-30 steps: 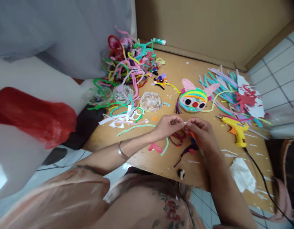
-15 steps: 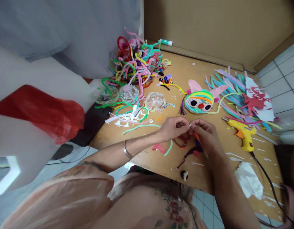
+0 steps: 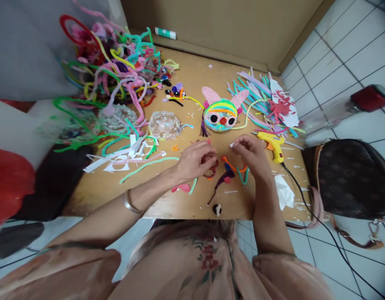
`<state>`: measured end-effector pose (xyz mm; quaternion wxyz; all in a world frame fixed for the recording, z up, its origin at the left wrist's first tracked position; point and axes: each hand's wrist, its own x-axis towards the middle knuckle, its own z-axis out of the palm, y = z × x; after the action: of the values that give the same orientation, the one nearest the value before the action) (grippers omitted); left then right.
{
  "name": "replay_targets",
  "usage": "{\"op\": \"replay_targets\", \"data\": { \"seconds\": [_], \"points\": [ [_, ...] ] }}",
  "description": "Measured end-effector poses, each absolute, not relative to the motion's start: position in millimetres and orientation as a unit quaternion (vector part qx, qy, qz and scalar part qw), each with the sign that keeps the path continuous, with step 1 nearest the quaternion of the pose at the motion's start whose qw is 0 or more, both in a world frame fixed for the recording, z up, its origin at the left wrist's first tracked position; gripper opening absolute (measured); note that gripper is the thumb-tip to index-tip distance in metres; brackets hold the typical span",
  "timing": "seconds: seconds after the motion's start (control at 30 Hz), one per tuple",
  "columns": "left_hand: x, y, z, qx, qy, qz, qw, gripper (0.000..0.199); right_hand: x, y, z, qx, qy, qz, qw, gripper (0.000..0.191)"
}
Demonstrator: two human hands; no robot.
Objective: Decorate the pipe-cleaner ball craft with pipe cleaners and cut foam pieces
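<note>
My left hand is loosely curled low over the table, with its thumb and index finger apart. Dark red pipe cleaner loops lie beneath its fingers, and a bit of pink shows just past the fingertips. Between thumb and fingers, my right hand pinches a small white scrap. Beyond both hands lies a decorated mask-like face with pink ears, black eyes and a red nose. A purple tassel-like piece and an orange and green pipe cleaner lie between my forearms.
A yellow glue gun lies right, its cord trailing off the table. Tangled pipe cleaners heap at the back left, near clear domed shells and white paper strips. Straight pipe cleaners and crumpled tissue are right.
My hands have parted from a shared pinch. The left has moved over the dark red loops; the right keeps the white scrap. The view has turned right, showing a brown bag.
</note>
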<state>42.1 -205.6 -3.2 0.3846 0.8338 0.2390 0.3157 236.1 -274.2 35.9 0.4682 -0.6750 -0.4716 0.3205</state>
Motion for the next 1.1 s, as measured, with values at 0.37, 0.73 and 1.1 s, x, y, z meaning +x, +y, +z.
{"op": "replay_targets", "data": {
  "seconds": [0.37, 0.73, 1.1],
  "points": [
    [32.1, -196.5, 5.8, 0.949, 0.206, 0.127, 0.202, 0.041, 211.0, -333.1, 13.0, -0.665, -0.675, 0.160, 0.277, 0.015],
    [20.8, -162.8, 9.6, 0.812, 0.325, 0.399, 0.274, 0.023, 190.7, -307.4, 33.9, -0.664, -0.734, 0.045, 0.135, 0.023],
    [21.3, -170.2, 13.6, 0.780, 0.316, 0.469, 0.269, 0.019, 154.6, -290.5, 56.4, -0.677, -0.735, 0.009, -0.036, 0.024]
  ]
}}
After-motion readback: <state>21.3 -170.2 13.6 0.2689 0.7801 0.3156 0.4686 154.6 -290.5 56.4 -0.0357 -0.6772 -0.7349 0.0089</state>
